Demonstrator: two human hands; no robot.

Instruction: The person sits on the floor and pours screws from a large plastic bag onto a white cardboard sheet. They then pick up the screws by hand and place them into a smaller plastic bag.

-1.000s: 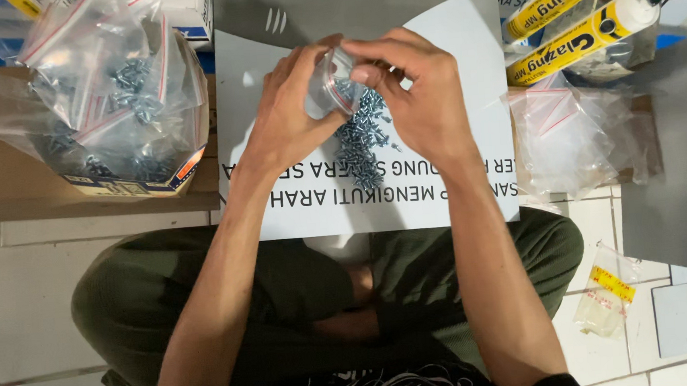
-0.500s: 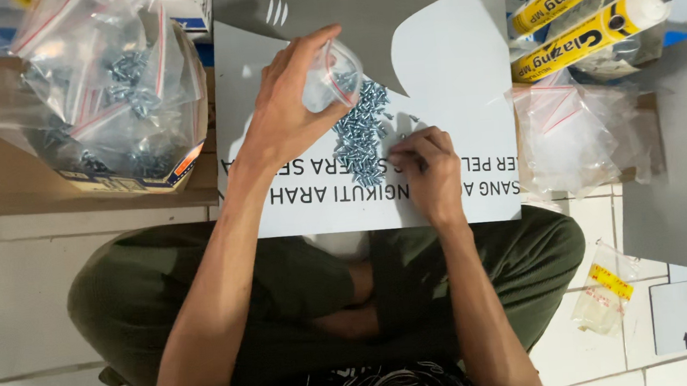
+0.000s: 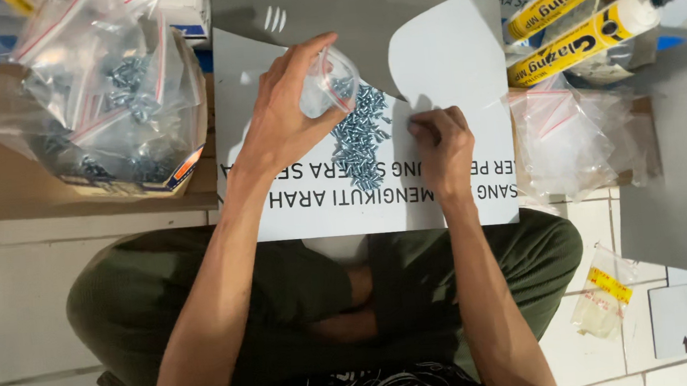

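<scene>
Left grip (image 3: pixel 290 116) pinching small clear zip bag with red seal strip (image 3: pixel 328 85), held open-mouth over pile of small silver screws (image 3: pixel 360 139) near middle of white printed sign board (image 3: pixel 447 57) on lap; right grip (image 3: pixel 441 142) fingertips pressed together at pile's right side, knuckles down on board, can't tell if pinching a screw; big clear plastic bag of packed screw bags (image 3: pixel 102 89) off board's left edge; two yellow sealant tubes (image 3: pixel 581 15) past top right corner

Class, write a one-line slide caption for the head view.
Left hand holds a small clear bag above a screw pile; right hand pinches beside it.
</scene>
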